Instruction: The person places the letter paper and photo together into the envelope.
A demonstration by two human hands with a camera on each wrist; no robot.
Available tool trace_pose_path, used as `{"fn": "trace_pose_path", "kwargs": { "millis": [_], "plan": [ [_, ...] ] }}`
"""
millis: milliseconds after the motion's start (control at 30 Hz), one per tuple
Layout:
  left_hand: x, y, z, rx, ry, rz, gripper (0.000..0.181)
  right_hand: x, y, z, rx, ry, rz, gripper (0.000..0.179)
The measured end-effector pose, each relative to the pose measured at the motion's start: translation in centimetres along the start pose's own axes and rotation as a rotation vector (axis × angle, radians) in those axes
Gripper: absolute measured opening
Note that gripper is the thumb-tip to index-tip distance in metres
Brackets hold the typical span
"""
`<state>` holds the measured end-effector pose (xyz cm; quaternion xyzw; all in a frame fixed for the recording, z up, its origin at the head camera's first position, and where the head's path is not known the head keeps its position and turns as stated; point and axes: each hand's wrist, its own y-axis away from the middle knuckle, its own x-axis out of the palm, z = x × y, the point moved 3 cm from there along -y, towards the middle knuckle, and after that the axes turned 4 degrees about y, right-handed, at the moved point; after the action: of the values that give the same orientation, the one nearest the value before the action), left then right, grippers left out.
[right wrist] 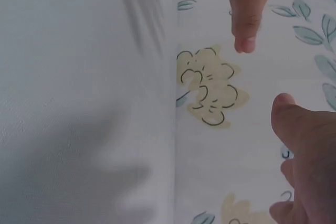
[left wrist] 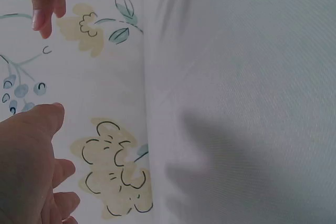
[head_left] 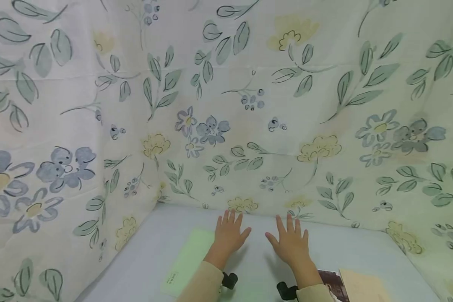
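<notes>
My left hand (head_left: 228, 235) is held out over the white table with its fingers straight and spread. Beside it, the right hand (head_left: 291, 243) is stretched out in the same way, palm side down. A gap separates the two thumbs, and neither hand holds anything. Shadows fall on the tabletop under both. Nearest to the left forearm lies a light green sheet or folder (head_left: 190, 260) with small print on it. By the right forearm are a dark maroon flat item (head_left: 334, 282), partly covered by the sleeve, and a beige flat item (head_left: 362, 286).
The white tabletop (head_left: 139, 251) meets a floral cloth (head_left: 249, 126) that hangs at the back and both sides. Another pale green flat item (head_left: 249, 293) shows between the forearms at the bottom edge. Black wrist devices (head_left: 230, 280) sit below each hand.
</notes>
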<state>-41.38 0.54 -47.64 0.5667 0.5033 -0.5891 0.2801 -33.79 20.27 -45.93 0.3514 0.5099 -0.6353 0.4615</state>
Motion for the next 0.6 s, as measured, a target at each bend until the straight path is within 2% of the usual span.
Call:
{"fn": "trace_pose_path", "kwargs": {
  "millis": [100, 233, 333, 500, 600],
  "plan": [
    [-0.2, -0.4, -0.7, 0.018, 0.009, 0.009, 0.070, 0.0, 0.2, -0.8, 0.016, -0.002, -0.029, 0.078],
    [-0.9, 0.4, 0.7, -0.007, 0.044, 0.035, 0.072, 0.8, 0.4, -1.2, -0.002, -0.020, -0.053, 0.079],
    [-1.0, 1.7, 2.8, -0.075, 0.078, 0.053, 0.078, 0.7, 1.4, -2.0, 0.005, -0.040, -0.022, 0.079],
    [-0.4, 4.5, 6.9, -0.243, 0.143, 0.128, 0.092, -0.5, 4.0, -4.5, 0.081, -0.046, 0.102, 0.078],
    [-0.4, 5.3, 8.8, -0.283, 0.165, 0.159, 0.100, -1.0, 4.6, -5.9, 0.102, -0.040, 0.139, 0.078]
  ]
}}
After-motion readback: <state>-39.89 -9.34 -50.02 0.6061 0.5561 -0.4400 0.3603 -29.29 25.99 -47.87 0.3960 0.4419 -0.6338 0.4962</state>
